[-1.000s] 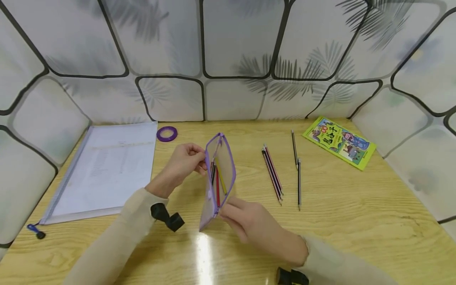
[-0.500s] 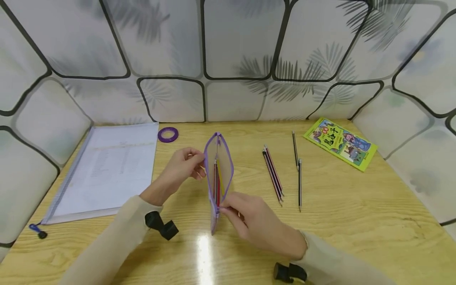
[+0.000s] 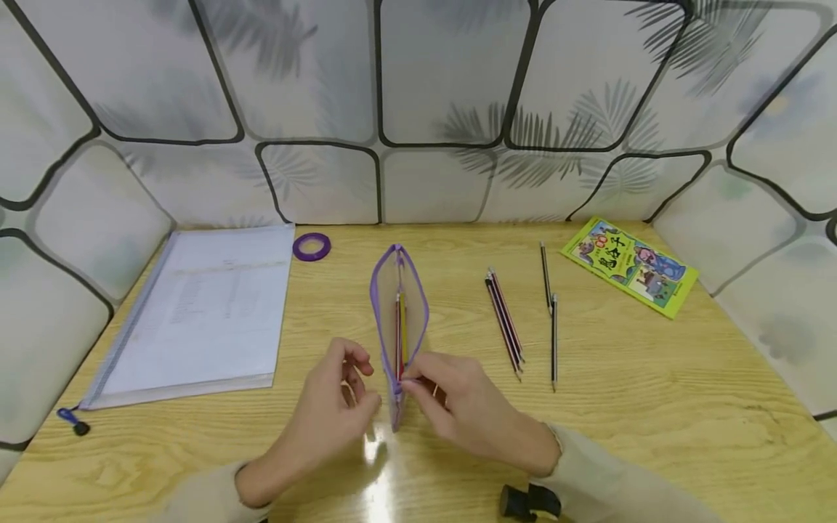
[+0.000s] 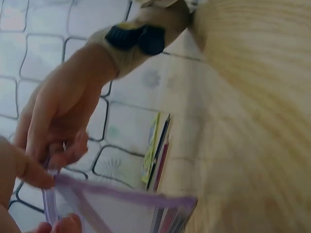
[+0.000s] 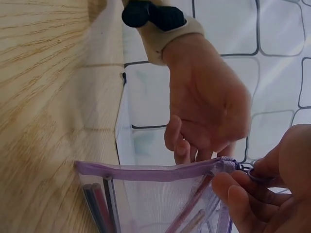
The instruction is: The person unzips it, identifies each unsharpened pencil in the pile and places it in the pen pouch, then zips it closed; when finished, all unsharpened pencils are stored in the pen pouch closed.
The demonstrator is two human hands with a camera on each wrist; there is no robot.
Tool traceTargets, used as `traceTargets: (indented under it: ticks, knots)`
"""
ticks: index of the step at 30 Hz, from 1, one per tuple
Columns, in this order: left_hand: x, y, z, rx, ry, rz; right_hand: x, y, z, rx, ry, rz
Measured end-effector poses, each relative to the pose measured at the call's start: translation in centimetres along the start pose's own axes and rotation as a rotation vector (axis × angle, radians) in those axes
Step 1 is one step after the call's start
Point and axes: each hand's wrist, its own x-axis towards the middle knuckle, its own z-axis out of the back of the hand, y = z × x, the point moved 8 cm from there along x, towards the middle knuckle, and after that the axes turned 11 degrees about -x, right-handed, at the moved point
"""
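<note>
A mesh pencil case [image 3: 427, 312] with purple trim stands upright on its edge at the middle of the table, its zipped mouth spread apart. Red and yellow pencils [image 3: 402, 319] show inside it. My right hand [image 3: 467, 407] pinches the zipper pull [image 5: 250, 172] at the case's near end, seen in the right wrist view. Just left of that end is my left hand [image 3: 330, 407], fingers loosely bent and holding nothing. In the head view a small gap parts it from the case; in the left wrist view its fingertips [image 4: 36, 174] overlap the purple trim, and contact is unclear.
Right of the case lie a bunch of dark and red pencils [image 3: 505, 323] and two dark pencils [image 3: 554, 341]. A green comic-covered booklet [image 3: 631, 266] is at back right. A purple tape roll [image 3: 312, 247] and a spiral notebook [image 3: 216, 319] lie left. Patterned walls enclose the table.
My left hand has let go of the case's left rim and moved toward its near end. The case has straightened upright, while my right hand stays at the zipper end.
</note>
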Motion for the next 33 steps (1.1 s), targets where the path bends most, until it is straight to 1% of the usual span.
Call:
traceTargets:
  ticks: [3, 5, 7, 10, 14, 18, 23, 27, 30, 33]
  knots:
    - [-0.8, -1.0, -1.0, 0.107, 0.007, -0.144, 0.1, 0.0, -0.1, 0.006, -0.001, -0.001]
    - [-1.0, -1.4, -1.3, 0.147, -0.017, -0.224, 0.1, 0.0, -0.2, 0.002, -0.006, 0.009]
    - [-1.0, -1.6, -1.3, 0.163, -0.054, -0.279, 0.1, 0.0, -0.2, -0.005, -0.016, 0.012]
    - [-1.1, -1.7, -1.1, 0.163, -0.095, -0.321, 0.2, 0.0, -0.1, -0.032, -0.023, 0.01]
    - [-1.2, -1.7, -1.0, 0.173, -0.121, -0.358, 0.4, -0.1, 0.0, -0.057, -0.011, -0.002]
    - [-1.3, -2.1, -1.4, 0.173, -0.115, -0.433, 0.3, -0.3, 0.0, -0.047, 0.002, -0.01]
    - [-1.4, -2.2, -2.0, 0.178, -0.1, -0.508, 0.2, -1.0, 0.1, -0.038, 0.001, -0.027]
    - [-1.7, -2.3, -1.8, 0.212, -0.092, -0.591, 0.3, -1.5, -0.4, -0.011, 0.001, -0.048]
    - [-1.6, -2.3, -1.5, 0.248, -0.087, -0.647, 0.4, -2.1, -0.8, 0.024, 0.022, -0.085]
    - [-1.3, -2.2, -1.2, 0.27, -0.076, -0.678, 0.5, -2.9, -1.2, 0.063, 0.055, -0.137]
